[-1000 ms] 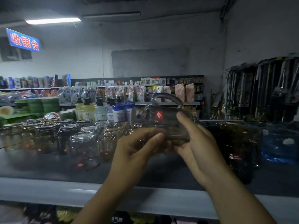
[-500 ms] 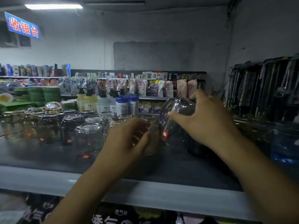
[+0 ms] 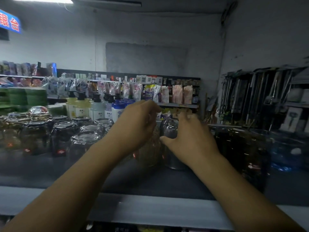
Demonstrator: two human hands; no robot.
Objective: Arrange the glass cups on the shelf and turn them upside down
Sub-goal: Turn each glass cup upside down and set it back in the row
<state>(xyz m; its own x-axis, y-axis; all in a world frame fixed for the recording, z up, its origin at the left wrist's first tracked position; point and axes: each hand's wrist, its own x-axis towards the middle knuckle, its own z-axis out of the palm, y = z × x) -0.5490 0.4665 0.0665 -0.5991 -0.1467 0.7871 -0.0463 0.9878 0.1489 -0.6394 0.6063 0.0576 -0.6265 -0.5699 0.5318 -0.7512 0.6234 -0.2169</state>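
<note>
My right hand (image 3: 190, 141) grips a clear glass cup (image 3: 168, 129), thumb on its near side and fingers over its far side. The cup stands on the dark shelf (image 3: 150, 181), seemingly with its base up. Just left of it stands an amber patterned glass cup (image 3: 150, 149), and my left hand (image 3: 137, 126) is closed over its upper part. The two cups are almost touching. Further left, several clear glass cups (image 3: 61, 136) stand upside down in rows, red stickers near their rims.
Dark glassware (image 3: 239, 148) and a blue container (image 3: 287, 151) crowd the shelf's right side. Pump bottles (image 3: 80, 106) stand behind the cups. The shelf's pale front edge (image 3: 150, 210) runs across below my forearms. Hanging tools (image 3: 260, 97) fill the right wall.
My right hand has turned the clear cup over and brought it down onto the shelf beside the amber cup. My left hand has moved further back and up onto the amber cup.
</note>
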